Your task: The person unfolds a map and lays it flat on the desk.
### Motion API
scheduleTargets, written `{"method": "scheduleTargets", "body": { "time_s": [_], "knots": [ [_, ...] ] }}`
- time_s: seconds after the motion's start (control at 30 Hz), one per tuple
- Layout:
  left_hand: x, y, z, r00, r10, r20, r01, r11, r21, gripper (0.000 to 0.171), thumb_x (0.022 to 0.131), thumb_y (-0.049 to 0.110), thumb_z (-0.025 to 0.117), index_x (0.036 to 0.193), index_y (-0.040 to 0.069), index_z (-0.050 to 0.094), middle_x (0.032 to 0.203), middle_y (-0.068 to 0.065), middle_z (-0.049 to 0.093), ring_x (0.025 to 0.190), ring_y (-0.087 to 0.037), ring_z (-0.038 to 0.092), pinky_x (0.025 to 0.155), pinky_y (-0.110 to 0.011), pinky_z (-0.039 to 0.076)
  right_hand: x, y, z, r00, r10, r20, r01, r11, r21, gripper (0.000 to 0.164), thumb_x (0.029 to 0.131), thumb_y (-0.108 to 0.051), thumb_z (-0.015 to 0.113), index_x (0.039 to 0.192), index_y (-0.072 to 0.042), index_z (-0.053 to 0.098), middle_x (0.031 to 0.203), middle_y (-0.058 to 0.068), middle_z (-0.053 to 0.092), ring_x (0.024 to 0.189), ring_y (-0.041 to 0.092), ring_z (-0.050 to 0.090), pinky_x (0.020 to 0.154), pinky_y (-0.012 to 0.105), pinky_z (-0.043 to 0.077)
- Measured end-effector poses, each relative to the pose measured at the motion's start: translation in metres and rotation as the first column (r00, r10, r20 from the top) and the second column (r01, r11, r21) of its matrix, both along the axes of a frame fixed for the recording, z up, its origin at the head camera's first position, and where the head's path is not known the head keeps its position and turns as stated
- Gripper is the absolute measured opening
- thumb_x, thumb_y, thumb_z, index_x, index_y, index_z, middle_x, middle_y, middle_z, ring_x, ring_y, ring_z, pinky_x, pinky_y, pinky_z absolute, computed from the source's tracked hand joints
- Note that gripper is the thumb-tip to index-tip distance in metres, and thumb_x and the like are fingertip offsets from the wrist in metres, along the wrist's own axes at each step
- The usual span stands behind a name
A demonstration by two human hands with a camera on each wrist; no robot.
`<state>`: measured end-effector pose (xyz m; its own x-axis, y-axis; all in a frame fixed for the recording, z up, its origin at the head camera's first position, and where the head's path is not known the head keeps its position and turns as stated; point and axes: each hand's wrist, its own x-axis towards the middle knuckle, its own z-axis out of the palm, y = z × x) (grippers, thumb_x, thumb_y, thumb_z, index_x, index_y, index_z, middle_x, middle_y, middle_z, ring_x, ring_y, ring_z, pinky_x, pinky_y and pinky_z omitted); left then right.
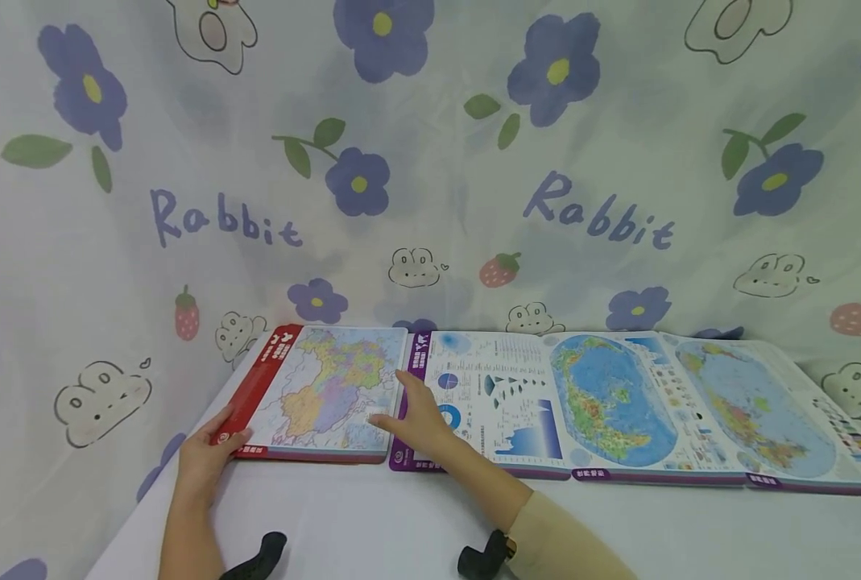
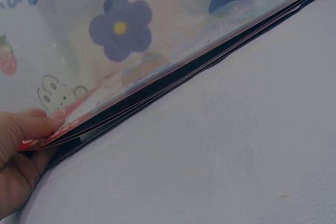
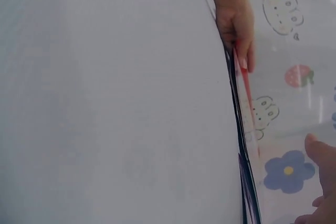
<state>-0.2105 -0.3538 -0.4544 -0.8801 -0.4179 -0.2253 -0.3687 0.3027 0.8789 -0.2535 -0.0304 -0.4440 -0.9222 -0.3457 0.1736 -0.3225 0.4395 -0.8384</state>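
Observation:
A folded map with a red border (image 1: 336, 395), printed with coloured regions, lies flat in the head view. My left hand (image 1: 201, 459) grips its near left corner. The left wrist view shows the thumb of that hand (image 2: 21, 135) on top of the red corner and fingers underneath, with layered dark edges fanning slightly apart. Over the map's right side is my right hand (image 1: 423, 419), thumb and forefinger spread. In the right wrist view this hand (image 3: 323, 182) appears at the right edge with nothing between thumb and fingers.
To the right extends an unfolded purple-edged world map (image 1: 517, 403) with charts and two oval world panels. Its left end meets the red map's right side. White cloth (image 1: 343, 524) covers the table, and a rabbit-and-flower curtain (image 1: 430, 225) hangs behind the maps.

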Motion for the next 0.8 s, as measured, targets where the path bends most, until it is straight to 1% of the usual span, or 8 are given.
{"method": "scheduleTargets", "body": {
  "time_s": [0.1,0.17,0.3,0.4,0.5,0.63,0.67,0.8],
  "knots": [
    [0.001,0.0,0.0,1.0,0.004,-0.004,-0.003,1.0,0.011,0.073,0.089,0.042,0.062,0.149,0.025,0.023,0.158,-0.017,0.006,0.144,-0.038,0.006,0.078,-0.014,0.052,0.0,-0.006,-0.004,1.0,0.013,0.022,-0.013,1.0,0.015,0.086,0.084,-0.041,0.069,0.147,-0.003,0.026,0.152,0.016,0.028,0.14,0.035,0.026,0.112,0.052,0.028],
    [0.001,0.0,0.0,1.0,0.004,-0.005,-0.004,1.0,0.012,0.073,0.089,0.042,0.062,0.148,0.025,0.024,0.158,-0.017,0.007,0.144,-0.038,0.006,0.081,-0.015,0.052,-0.001,-0.009,-0.007,0.999,0.016,0.034,-0.017,0.999,0.029,0.087,0.083,-0.041,0.07,0.148,-0.003,0.026,0.152,0.017,0.028,0.14,0.035,0.025,0.112,0.052,0.028],
    [0.001,0.001,0.0,1.0,0.015,-0.011,-0.015,1.0,0.019,0.071,0.089,0.04,0.062,0.148,0.024,0.025,0.158,-0.016,0.008,0.144,-0.037,0.007,0.076,-0.011,0.051,-0.002,-0.013,-0.012,0.999,0.011,0.05,-0.015,0.997,0.076,0.089,0.081,-0.044,0.071,0.147,-0.002,0.027,0.151,0.018,0.03,0.14,0.036,0.025,0.112,0.052,0.028],
    [0.001,0.001,0.0,1.0,0.018,-0.015,-0.017,1.0,0.025,0.071,0.089,0.039,0.063,0.148,0.023,0.026,0.158,-0.016,0.008,0.144,-0.037,0.007,0.081,-0.014,0.051,-0.003,-0.016,-0.014,0.999,-0.004,0.052,-0.003,0.993,0.121,0.088,0.081,-0.044,0.072,0.146,-0.002,0.03,0.15,0.017,0.032,0.141,0.036,0.023,0.113,0.052,0.025],
    [0.001,0.001,0.001,1.0,0.016,-0.014,-0.015,0.999,0.034,0.072,0.089,0.039,0.063,0.148,0.023,0.026,0.158,-0.016,0.008,0.144,-0.038,0.006,0.074,-0.011,0.052,-0.003,-0.017,-0.015,0.998,-0.021,0.06,0.012,0.988,0.153,0.087,0.08,-0.043,0.072,0.145,-0.002,0.032,0.149,0.017,0.034,0.142,0.036,0.02,0.113,0.053,0.024],
    [0.0,0.0,0.001,1.0,0.022,-0.012,-0.021,0.999,0.043,0.071,0.089,0.038,0.063,0.148,0.023,0.026,0.158,-0.017,0.007,0.144,-0.038,0.006,0.06,-0.004,0.045,-0.005,-0.019,-0.018,0.996,-0.021,0.088,0.008,0.99,0.142,0.086,0.08,-0.043,0.072,0.144,-0.001,0.033,0.149,0.017,0.033,0.143,0.037,0.016,0.112,0.056,0.024],
    [0.0,0.0,0.001,1.0,0.021,-0.015,-0.02,0.999,0.044,0.071,0.089,0.038,0.063,0.148,0.022,0.026,0.158,-0.017,0.007,0.144,-0.038,0.007,0.062,-0.006,0.048,-0.005,-0.02,-0.018,0.995,-0.019,0.097,0.006,0.991,0.134,0.086,0.08,-0.043,0.072,0.144,-0.001,0.033,0.15,0.018,0.033,0.143,0.038,0.015,0.112,0.056,0.024],
    [-0.001,0.0,0.001,1.0,0.022,-0.02,-0.021,0.998,0.057,0.071,0.089,0.037,0.063,0.148,0.022,0.027,0.158,-0.017,0.007,0.143,-0.038,0.008,0.063,-0.007,0.049,-0.006,-0.024,-0.017,0.991,-0.019,0.13,0.003,0.993,0.12,0.085,0.08,-0.044,0.072,0.144,-0.003,0.034,0.151,0.017,0.032,0.143,0.037,0.014,0.112,0.056,0.024]
  ]
}}
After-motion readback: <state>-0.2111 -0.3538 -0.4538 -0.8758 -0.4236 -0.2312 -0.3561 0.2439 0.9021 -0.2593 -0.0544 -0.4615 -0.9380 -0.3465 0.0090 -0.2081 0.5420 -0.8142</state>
